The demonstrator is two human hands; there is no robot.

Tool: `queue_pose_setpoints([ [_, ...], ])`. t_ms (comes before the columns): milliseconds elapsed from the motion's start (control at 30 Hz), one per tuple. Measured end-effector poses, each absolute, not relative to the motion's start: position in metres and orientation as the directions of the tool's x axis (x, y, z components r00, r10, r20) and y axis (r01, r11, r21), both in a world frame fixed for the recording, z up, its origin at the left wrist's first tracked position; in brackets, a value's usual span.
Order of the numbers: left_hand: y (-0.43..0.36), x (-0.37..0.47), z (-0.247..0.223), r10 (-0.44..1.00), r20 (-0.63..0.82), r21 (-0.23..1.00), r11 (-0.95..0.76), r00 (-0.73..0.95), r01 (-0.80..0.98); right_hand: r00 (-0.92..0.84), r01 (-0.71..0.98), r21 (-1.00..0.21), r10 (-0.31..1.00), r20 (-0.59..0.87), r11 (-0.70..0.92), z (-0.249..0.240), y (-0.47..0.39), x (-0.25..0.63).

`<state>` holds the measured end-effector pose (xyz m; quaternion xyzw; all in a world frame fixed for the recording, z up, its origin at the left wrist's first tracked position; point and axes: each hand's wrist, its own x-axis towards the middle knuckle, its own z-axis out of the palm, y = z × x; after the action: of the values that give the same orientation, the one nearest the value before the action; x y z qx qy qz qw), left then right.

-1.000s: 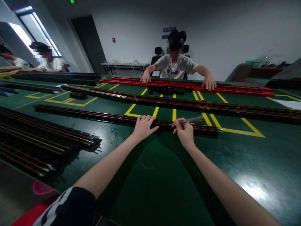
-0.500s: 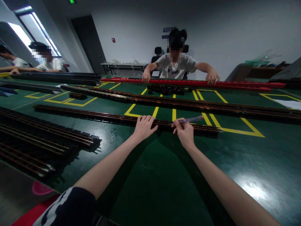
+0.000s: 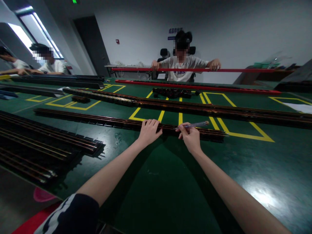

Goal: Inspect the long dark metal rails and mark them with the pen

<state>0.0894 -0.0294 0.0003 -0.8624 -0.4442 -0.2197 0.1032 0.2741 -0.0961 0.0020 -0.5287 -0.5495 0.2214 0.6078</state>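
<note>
A long dark rail with copper-coloured strips lies across the green table in front of me. My left hand rests over its middle, fingers stretched across it and thumb apart. Right of it, my right hand pinches what looks like a screwdriver with a clear, purplish handle. The tool lies almost level, its handle end pointing right and its thin tip down at the rail. Whether the tip touches a strip is too small to tell. The rail's right end sticks out beyond my right hand.
Similar strip-lined rails lie at the left edge, and a longer one runs behind mine. Dark small parts sit beyond it. Across the table a co-worker holds a thin red bar above a red rail.
The rail and both my hands have shifted slightly left, the screwdriver still in my right hand. Opposite, the co-worker has raised a thin red bar off the red rail.
</note>
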Motion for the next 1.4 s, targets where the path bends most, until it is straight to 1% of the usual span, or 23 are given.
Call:
queue_pose_setpoints([
  [267, -0.0299, 0.0890, 0.0005, 0.693, 0.487, 0.004, -0.610, 0.531, 0.792, 0.274, 0.338, -0.883, 0.864, 0.422, 0.324, 0.0036, -0.0958, 0.2746],
  [600, -0.0296, 0.0887, 0.0001, 0.682, 0.494, 0.001, -0.620, 0.539, 0.784, 0.285, 0.303, -0.898, 0.869, 0.405, 0.320, 0.0072, -0.0965, 0.2724],
  [1400, -0.0323, 0.0883, 0.0041, 0.708, 0.443, -0.007, -0.611, 0.550, 0.792, 0.301, 0.348, -0.891, 0.865, 0.401, 0.291, 0.0083, -0.0982, 0.2727],
])
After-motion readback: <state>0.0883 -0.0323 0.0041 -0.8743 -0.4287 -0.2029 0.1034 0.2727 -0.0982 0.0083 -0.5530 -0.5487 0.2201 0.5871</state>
